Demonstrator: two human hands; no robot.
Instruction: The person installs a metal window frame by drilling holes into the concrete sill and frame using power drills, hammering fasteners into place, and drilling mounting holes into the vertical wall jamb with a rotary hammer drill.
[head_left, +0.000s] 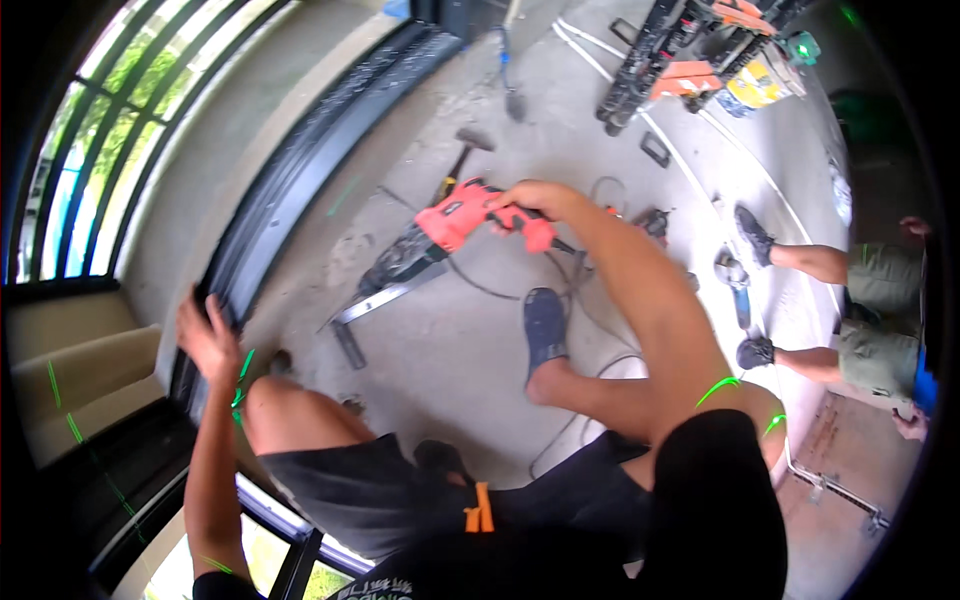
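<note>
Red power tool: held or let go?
Held: the right hand is closed around the grip of the red power tool. Switched on or off: cannot tell.

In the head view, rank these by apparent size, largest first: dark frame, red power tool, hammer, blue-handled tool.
1. Dark frame
2. Red power tool
3. Hammer and blue-handled tool: too alike to rank.
</note>
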